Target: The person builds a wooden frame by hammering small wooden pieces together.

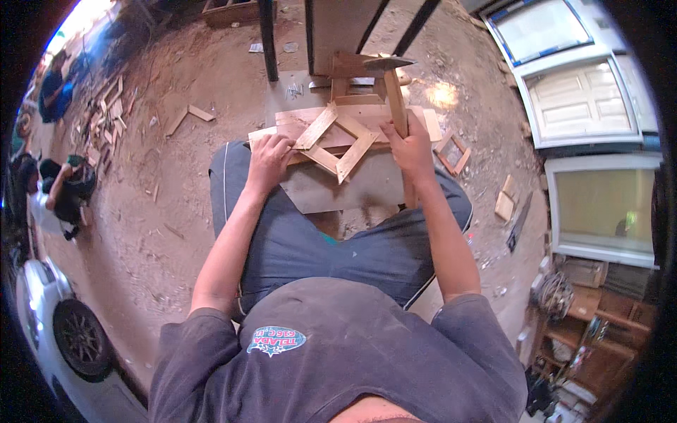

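A diamond-shaped frame of light wooden slats (337, 141) lies on a flat wooden board (331, 185) across my lap. My left hand (269, 160) presses down on the frame's left corner, fingers curled on the wood. My right hand (409, 146) grips the wooden handle of a hammer (395, 99), whose dark head points right above the frame. More slats (331, 116) are stacked under and behind the frame.
Dark metal legs (268, 42) stand just beyond the board on the dirt floor. A small wooden frame (453, 153) and wood offcuts (505, 204) lie at my right. White panels (580, 102) lean at right. People sit among wood scraps at far left, by a car wheel (81, 337).
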### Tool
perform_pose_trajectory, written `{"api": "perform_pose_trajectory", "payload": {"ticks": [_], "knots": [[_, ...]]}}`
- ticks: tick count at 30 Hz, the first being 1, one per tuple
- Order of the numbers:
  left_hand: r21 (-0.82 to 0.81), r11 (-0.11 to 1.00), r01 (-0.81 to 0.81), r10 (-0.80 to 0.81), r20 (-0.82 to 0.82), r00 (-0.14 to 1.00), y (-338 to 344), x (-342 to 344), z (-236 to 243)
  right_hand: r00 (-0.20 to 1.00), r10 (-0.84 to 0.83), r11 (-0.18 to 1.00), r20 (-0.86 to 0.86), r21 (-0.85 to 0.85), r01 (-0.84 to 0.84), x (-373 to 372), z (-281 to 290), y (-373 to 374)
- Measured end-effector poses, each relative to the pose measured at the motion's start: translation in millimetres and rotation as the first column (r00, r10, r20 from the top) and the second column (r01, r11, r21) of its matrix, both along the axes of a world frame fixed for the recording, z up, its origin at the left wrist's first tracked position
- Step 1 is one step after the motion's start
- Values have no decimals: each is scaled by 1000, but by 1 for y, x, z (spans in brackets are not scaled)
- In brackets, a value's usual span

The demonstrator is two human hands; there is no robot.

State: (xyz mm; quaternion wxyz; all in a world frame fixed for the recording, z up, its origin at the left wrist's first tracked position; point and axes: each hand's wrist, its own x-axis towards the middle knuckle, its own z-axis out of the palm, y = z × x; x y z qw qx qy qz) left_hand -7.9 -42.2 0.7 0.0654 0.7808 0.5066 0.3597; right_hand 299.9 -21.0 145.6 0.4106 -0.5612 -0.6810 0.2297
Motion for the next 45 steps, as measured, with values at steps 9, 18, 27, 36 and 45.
{"api": "perform_pose_trajectory", "payload": {"ticks": [9,18,27,36,45], "knots": [[-96,992,-83,84,5,996,1,0,10,929,215,931,301,-349,-102,1,-55,-7],[84,953,290,-219,-467,857,-20,46,0,981,-22,925,-195,-377,-54,17,0,-2],[266,942,203,-183,-96,978,6,43,47,842,-233,908,-487,-418,9,28,49,-93],[-486,767,418,264,833,486,-15,-4,167,779,-316,927,-542,-352,131,40,56,-141],[-397,602,693,246,918,312,-92,12,212,787,-162,935,-595,-348,-70,8,88,-158]]}}
